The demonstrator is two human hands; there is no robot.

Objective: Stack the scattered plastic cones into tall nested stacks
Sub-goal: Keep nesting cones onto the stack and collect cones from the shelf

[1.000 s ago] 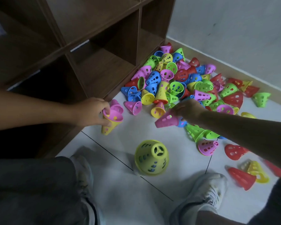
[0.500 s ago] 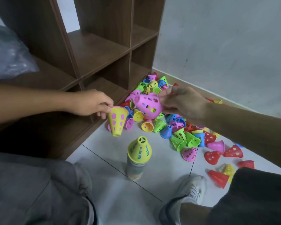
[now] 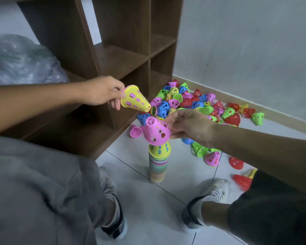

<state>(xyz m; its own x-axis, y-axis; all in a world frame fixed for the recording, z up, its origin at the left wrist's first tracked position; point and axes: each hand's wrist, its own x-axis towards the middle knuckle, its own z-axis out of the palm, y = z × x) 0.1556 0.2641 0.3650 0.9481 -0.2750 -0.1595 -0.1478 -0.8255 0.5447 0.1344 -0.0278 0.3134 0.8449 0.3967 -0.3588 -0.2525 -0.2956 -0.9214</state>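
Pink plastic first: my right hand [image 3: 189, 127] pinches the pink cone [image 3: 156, 132] by its wide rim, and it hangs right over the stack [image 3: 159, 163] on the floor between my feet. The cone is not square to the stack. Its narrow tip leans up and to the left, its open mouth faces down and to the right, so its long axis sits tilted against the stack's upright one. That tilt is what I judge the next move turns on: the mouth has to swing level above the yellow top cone [image 3: 159, 149] before it can slide down over it. The rim looks to be touching or almost touching that top cone; I cannot tell which.

My left hand [image 3: 102, 91] waits up and to the left, well apart from the stack, fingers gripping the wide rim of a yellow cone [image 3: 135, 100] with its tip pointing right and slightly down. So the right hand is clearly nearer. Loose cones [image 3: 193, 101] lie piled on the far side, by the wall, beside the wooden shelf [image 3: 127, 55].
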